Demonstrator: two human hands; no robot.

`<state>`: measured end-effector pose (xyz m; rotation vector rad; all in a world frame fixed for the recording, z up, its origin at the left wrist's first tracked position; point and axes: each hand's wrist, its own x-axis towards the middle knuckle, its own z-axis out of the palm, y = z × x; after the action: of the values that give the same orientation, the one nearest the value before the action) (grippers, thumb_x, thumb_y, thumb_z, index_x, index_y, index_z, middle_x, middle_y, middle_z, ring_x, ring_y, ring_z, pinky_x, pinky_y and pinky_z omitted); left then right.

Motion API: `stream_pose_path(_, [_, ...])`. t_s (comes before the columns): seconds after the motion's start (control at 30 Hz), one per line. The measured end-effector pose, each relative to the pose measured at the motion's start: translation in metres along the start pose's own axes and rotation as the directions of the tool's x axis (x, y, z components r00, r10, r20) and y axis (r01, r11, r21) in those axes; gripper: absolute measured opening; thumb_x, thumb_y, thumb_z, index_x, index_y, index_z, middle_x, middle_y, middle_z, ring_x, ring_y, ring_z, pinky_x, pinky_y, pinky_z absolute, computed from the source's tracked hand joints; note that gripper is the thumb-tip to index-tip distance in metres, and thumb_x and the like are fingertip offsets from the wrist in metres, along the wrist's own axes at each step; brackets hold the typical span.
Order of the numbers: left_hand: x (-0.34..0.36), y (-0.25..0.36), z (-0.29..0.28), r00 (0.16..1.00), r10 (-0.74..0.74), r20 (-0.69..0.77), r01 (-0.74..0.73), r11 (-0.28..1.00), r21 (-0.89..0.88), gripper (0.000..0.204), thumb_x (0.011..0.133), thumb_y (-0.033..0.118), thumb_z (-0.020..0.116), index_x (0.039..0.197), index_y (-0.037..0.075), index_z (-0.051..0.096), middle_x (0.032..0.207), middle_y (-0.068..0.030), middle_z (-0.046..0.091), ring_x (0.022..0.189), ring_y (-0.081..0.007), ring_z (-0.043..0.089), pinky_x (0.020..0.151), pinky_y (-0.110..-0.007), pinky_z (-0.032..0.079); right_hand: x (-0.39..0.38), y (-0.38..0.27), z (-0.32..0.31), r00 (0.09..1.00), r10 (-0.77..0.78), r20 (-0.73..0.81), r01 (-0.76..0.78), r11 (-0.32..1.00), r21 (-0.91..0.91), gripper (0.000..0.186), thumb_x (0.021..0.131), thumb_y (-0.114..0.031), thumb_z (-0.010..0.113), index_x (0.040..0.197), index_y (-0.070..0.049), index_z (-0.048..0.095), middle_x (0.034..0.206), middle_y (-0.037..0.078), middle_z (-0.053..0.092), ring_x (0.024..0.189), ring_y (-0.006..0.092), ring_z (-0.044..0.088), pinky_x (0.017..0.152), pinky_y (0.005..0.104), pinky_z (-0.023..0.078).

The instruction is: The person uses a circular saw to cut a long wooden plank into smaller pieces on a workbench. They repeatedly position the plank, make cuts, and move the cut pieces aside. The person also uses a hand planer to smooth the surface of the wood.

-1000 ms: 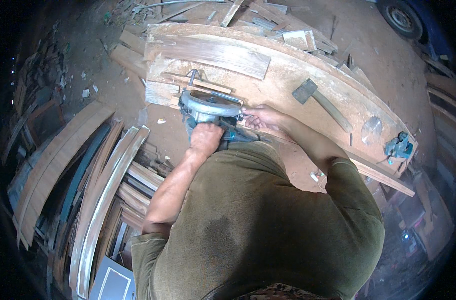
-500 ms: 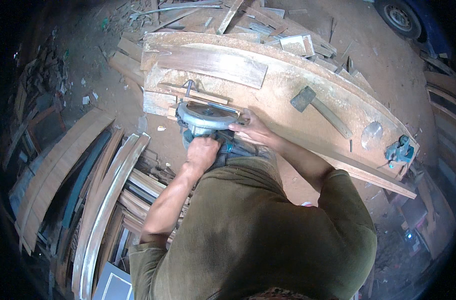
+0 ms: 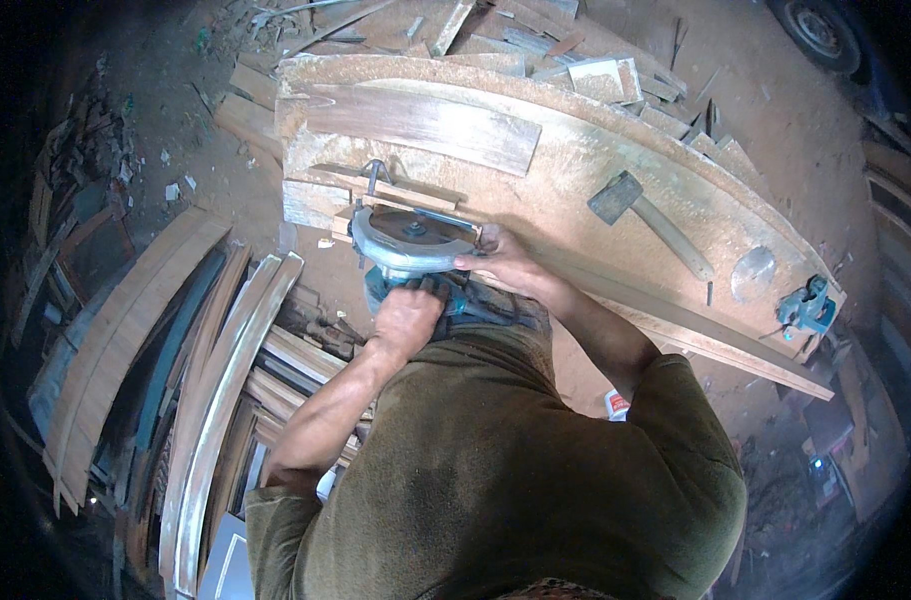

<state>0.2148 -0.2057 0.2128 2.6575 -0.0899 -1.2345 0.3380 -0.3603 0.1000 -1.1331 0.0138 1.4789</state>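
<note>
A teal circular saw (image 3: 400, 262) with a silver guard rests at the near left edge of the workbench (image 3: 575, 150), its round blade (image 3: 415, 228) showing. My left hand (image 3: 407, 318) is wrapped around the saw's body on the side nearest me. Across from it, my right hand (image 3: 507, 265) has curled fingers against the guard's right end; what they grip is hidden. A long wooden strip (image 3: 675, 325) runs rightward from beneath that hand. Just beyond the saw, a metal clamp (image 3: 373, 175) stands by a short wooden batten (image 3: 415, 193).
On the bench lie a wide plank (image 3: 425, 125), a mallet (image 3: 655, 215), a loose saw blade (image 3: 752, 273) and a teal power tool (image 3: 805, 307). Curved boards and stacked timber (image 3: 140, 350) lean at my left. Offcuts (image 3: 595, 80) litter the ground beyond the bench.
My view has shifted slightly, uncovering more of a white and red container by my right side. Both hands keep their places at the saw, with the left hand slightly lower in view.
</note>
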Motion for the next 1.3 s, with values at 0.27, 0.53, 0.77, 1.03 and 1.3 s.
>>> stream_pose_path(0.27, [0.025, 0.005, 0.014, 0.998, 0.029, 0.059, -0.031, 0.999, 0.031, 0.013, 0.083, 0.006, 0.063, 0.087, 0.006, 0.075, 0.090, -0.0129, 0.074, 0.076, -0.0262, 0.075, 0.066, -0.036, 0.061, 0.000, -0.004, -0.013, 0.994, 0.080, -0.080, -0.087, 0.993, -0.077, 0.064, 0.079, -0.023, 0.089, 0.127, 0.003, 0.055, 0.122, 0.014, 0.064, 0.116, 0.0247, 0.059, 0.103, 0.0393, 0.044])
stream_pose_path(0.53, [0.029, 0.004, 0.017, 0.999, 0.038, 0.026, -0.040, 0.997, 0.064, 0.016, 0.086, 0.010, 0.062, 0.090, 0.008, 0.077, 0.093, -0.0123, 0.074, 0.083, -0.0239, 0.075, 0.067, -0.035, 0.060, 0.000, 0.027, -0.010, 0.972, -0.114, -0.204, 0.069, 0.974, -0.218, 0.047, 0.089, -0.022, 0.079, 0.125, 0.002, 0.060, 0.122, 0.014, 0.067, 0.115, 0.0244, 0.062, 0.099, 0.0395, 0.048])
stream_pose_path(0.77, [0.012, -0.008, 0.015, 0.997, 0.067, -0.024, -0.068, 0.995, -0.070, 0.019, 0.089, 0.012, 0.059, 0.095, 0.008, 0.077, 0.098, -0.0133, 0.075, 0.094, -0.0260, 0.074, 0.076, -0.038, 0.058, -0.018, 0.047, -0.018, 0.832, -0.549, -0.079, 0.258, 0.509, -0.821, 0.026, 0.102, -0.023, 0.059, 0.113, -0.001, 0.067, 0.093, 0.016, 0.069, 0.084, 0.0272, 0.066, 0.077, 0.0410, 0.051])
stream_pose_path(1.03, [0.005, -0.012, 0.020, 0.986, 0.093, -0.138, -0.102, 0.993, -0.061, 0.019, 0.089, 0.012, 0.057, 0.093, 0.005, 0.075, 0.097, -0.0147, 0.075, 0.092, -0.0293, 0.073, 0.079, -0.040, 0.057, -0.010, 0.076, -0.016, 0.931, -0.167, -0.323, 0.022, 0.912, -0.409, 0.039, 0.108, -0.032, 0.045, 0.092, -0.003, 0.066, 0.062, 0.003, 0.055, 0.050, 0.0122, 0.049, 0.048, 0.0278, 0.037])
stream_pose_path(1.3, [0.001, -0.009, 0.032, 0.981, 0.053, -0.185, -0.069, 0.994, -0.082, 0.020, 0.085, 0.021, 0.067, 0.093, 0.005, 0.077, 0.099, -0.0117, 0.074, 0.092, -0.0302, 0.072, 0.081, -0.041, 0.057, -0.009, 0.050, -0.011, 0.933, 0.206, -0.295, -0.204, 0.978, 0.038, 0.039, 0.107, -0.039, 0.046, 0.093, -0.006, 0.062, 0.066, 0.000, 0.055, 0.053, 0.0138, 0.051, 0.050, 0.0277, 0.044])
